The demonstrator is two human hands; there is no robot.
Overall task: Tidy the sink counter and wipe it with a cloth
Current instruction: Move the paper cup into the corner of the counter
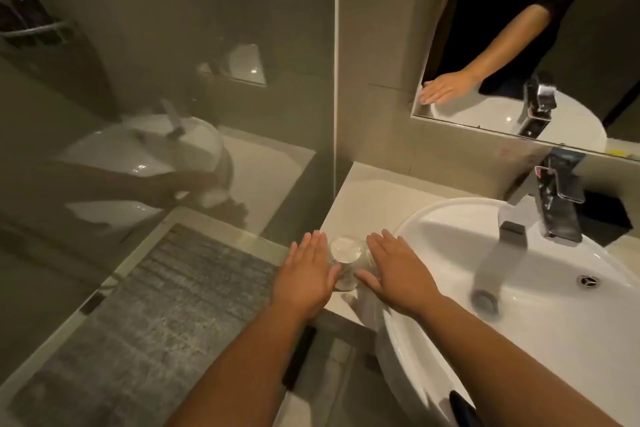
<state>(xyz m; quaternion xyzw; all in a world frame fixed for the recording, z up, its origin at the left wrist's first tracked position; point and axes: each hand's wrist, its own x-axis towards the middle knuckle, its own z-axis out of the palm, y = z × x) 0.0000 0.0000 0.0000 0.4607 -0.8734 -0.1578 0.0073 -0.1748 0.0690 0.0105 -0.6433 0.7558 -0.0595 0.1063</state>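
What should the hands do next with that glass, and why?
Probably close both hands on the glass and lift it off the counter. The left hand and right hand sit flat and open on either side of it, not gripping yet, and no cloth is in view for wiping.

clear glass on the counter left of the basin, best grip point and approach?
Grip the glass around its side wall, one hand coming in from the left over open counter, since the basin rim crowds its right. It stands upright, round, so a wrap grip suits. Both hands, left hand and right hand, flank it open.
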